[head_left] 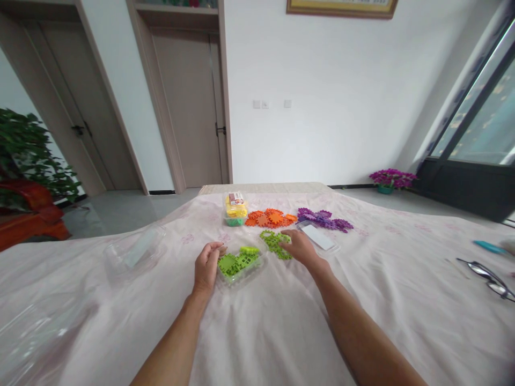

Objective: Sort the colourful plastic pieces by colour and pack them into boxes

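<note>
A clear plastic box (257, 269) holding green toy pieces (237, 261) lies on the pale cloth in front of me. My left hand (207, 266) curls against the box's left edge, fingers bent onto its rim. My right hand (300, 249) rests palm down on a loose heap of green pieces (272, 241) just right of the box, fingers pinched on them.
Behind lie a closed box of yellow pieces (235, 209), an orange pile (270, 218), a purple pile (324, 219) and a clear lid (318, 236). An empty clear box (137, 249) sits at the left. Glasses (488, 277) and a teal pen (488, 247) lie at the right.
</note>
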The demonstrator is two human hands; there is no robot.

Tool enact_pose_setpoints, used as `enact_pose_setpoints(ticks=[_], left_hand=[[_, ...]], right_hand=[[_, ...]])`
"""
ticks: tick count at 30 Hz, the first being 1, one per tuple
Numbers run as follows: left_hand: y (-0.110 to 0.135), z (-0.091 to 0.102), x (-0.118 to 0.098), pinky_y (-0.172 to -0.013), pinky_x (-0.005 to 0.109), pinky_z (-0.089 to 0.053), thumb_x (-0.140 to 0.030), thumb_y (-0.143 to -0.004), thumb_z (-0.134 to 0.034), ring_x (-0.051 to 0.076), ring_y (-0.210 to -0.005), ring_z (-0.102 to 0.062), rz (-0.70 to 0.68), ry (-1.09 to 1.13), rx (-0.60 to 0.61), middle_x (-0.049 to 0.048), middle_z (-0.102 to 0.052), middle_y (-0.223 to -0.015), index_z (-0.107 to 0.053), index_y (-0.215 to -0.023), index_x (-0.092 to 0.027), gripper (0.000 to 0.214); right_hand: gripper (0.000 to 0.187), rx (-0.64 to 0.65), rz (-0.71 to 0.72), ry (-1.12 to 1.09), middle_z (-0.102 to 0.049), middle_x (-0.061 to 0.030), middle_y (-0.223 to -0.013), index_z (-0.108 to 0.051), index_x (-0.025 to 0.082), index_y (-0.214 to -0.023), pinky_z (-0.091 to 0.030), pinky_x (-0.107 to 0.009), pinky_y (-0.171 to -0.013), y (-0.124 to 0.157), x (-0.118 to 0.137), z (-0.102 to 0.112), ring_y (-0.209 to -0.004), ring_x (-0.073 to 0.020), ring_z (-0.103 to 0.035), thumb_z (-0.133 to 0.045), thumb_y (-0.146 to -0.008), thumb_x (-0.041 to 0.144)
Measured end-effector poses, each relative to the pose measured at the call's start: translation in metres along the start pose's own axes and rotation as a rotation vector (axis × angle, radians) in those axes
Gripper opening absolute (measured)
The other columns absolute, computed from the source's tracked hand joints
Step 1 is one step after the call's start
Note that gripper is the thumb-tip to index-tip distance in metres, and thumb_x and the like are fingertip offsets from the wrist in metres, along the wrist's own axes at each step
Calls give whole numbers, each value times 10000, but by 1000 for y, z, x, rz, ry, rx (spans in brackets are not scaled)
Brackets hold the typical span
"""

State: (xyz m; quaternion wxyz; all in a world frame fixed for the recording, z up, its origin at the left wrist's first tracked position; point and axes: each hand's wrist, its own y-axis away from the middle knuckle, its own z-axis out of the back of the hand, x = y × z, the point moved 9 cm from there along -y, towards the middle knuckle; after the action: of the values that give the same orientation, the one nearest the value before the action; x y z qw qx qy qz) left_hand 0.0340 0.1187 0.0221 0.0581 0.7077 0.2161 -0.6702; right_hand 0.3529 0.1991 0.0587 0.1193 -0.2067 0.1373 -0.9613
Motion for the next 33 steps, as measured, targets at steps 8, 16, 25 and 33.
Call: enact_pose_setpoints(ticks=[8,16,25,33], left_hand=[[1,-1,1,-847,351,-508,-375,-766,-595,220,-860,-700,-3,-9,18,58,-740,-855,-658,-945,-178,274],[1,0,0,-839,353,-512,-393,-756,-601,227,-858,-701,-11,-10,9,65,-741,-854,-659,-932,-175,286],[0,0,2,-839,354,-506,-374,-767,-593,224,-853,-697,-5,-11,11,63,-739,-858,-659,-943,-180,271],[1,-1,0,-854,351,-501,-385,-767,-604,225,-874,-696,-4,-7,19,69,-740,-874,-659,-942,-173,280]], right_hand=[[531,114,81,67,-537,-102,-1408,-548,237,-1364,-348,-397,-1048,12,9,-23,-1298,-293,-459,-560,-885,467],[531,70,143,98,-588,-77,-1341,-596,281,-1308,-313,-405,-1053,17,29,-13,-1271,-283,-461,-656,-816,472],[309,-4,227,67,-698,-73,-1049,-686,204,-1094,-366,-289,-932,16,42,-4,-1016,-199,-590,-417,-986,312],[283,-234,22,-28,-641,-95,-1039,-641,197,-948,-397,-291,-857,15,17,15,-979,-210,-563,-406,-974,352]])
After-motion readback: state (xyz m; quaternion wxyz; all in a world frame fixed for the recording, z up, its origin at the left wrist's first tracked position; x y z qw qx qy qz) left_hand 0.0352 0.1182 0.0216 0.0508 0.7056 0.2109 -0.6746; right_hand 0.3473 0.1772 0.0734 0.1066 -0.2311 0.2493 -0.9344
